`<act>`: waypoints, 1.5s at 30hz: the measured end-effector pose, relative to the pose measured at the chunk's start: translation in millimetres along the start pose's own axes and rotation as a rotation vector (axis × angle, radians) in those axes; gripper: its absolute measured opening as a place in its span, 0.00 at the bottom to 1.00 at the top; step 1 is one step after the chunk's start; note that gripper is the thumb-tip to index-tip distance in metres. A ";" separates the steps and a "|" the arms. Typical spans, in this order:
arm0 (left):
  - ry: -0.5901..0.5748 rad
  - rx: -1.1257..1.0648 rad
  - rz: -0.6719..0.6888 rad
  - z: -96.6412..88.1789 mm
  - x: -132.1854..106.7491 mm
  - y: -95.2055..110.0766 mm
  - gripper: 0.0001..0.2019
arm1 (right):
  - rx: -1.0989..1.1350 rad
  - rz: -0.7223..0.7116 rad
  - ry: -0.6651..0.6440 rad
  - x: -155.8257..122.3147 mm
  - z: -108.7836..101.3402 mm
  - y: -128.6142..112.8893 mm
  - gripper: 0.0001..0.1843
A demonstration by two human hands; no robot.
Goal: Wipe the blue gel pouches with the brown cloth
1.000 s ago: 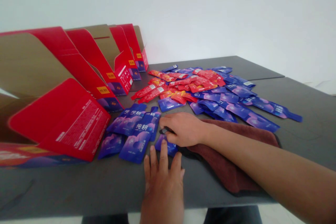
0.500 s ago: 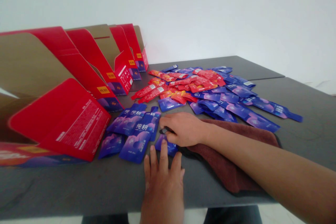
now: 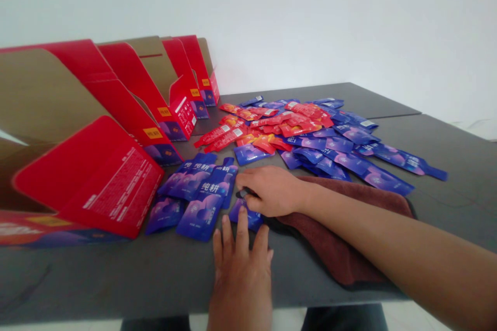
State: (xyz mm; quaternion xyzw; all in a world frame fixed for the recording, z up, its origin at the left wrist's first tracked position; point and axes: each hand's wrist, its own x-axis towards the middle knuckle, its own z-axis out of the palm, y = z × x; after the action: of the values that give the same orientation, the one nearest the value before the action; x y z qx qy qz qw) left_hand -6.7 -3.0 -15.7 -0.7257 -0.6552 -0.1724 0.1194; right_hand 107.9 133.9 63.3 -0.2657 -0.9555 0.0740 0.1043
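Note:
My left hand (image 3: 240,264) lies flat on the table with fingers spread, one fingertip on the lower edge of a blue pouch (image 3: 254,220). My right hand (image 3: 269,191) is closed above that same pouch. A small dark and grey bit shows at its fingertips, too little to name. Under my right wrist lies a brown cloth (image 3: 349,248) with black edging. Just left of the hands is a small group of blue and purple pouches (image 3: 202,209), overlapping one another.
Several open red cartons (image 3: 128,186) with brown insides stand in a row along the left. Farther back is a loose heap of red pouches (image 3: 287,121) and blue pouches (image 3: 357,165). A white wall (image 3: 295,20) rises behind the grey table (image 3: 116,279).

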 end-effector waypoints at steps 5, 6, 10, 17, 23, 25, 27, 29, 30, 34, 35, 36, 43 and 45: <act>0.003 -0.020 0.002 0.5 -0.7 -2.1 0.12 | -0.001 -0.001 0.009 -0.2 -0.2 -0.1 0.10; 0.005 -0.023 0.001 0.6 -0.9 -2.2 0.12 | 0.000 -0.002 0.008 -0.3 -0.4 -0.1 0.10; 0.003 -0.021 -0.002 1.0 -1.1 -1.4 0.12 | 0.002 -0.002 -0.008 -0.4 -1.0 -0.2 0.10; -0.003 -0.010 -0.016 1.4 -0.5 0.1 0.12 | 0.021 -0.029 0.006 -0.7 -1.5 0.2 0.09; -0.025 -0.034 -0.011 0.8 -1.3 -1.5 0.14 | 0.086 -0.116 -0.040 -2.2 -5.0 -2.1 0.07; -0.028 -0.035 -0.012 0.5 -1.5 -1.6 0.14 | 0.089 -0.125 -0.045 -2.1 -5.8 -2.7 0.07; -0.026 -0.044 -0.011 0.4 -1.3 -1.1 0.13 | 0.091 -0.119 -0.051 -1.8 -6.1 -2.9 0.07; -0.016 -0.046 -0.020 0.4 -0.9 0.0 0.13 | 0.095 -0.104 -0.054 -1.4 -5.9 -3.1 0.07; -0.010 -0.041 -0.027 0.4 -0.6 0.7 0.13 | 0.096 -0.095 -0.054 -1.3 -5.7 -3.2 0.07; 0.000 -0.008 -0.031 0.4 0.0 2.2 0.13 | 0.059 -0.055 -0.037 -0.7 -4.2 -3.7 0.09; 0.001 -0.001 -0.024 0.3 0.0 2.2 0.13 | 0.038 -0.042 -0.030 -0.6 -3.9 -3.8 0.09; 0.001 0.004 -0.016 0.2 0.1 2.2 0.13 | 0.016 -0.024 -0.022 -0.5 -3.6 -3.9 0.09; -0.002 0.082 0.001 -2.5 1.3 5.8 0.14 | -0.094 0.154 0.023 0.4 -2.0 -3.7 0.10; -0.005 0.083 0.014 -2.6 1.3 3.7 0.14 | -0.106 0.191 0.029 0.5 -1.2 -2.9 0.10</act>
State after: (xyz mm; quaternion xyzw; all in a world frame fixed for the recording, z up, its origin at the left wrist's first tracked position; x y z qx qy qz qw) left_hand -3.1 -3.3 -12.6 -0.7253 -0.6568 -0.1426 0.1492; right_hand 106.4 131.8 65.1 -0.3616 -0.9269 0.0290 0.0966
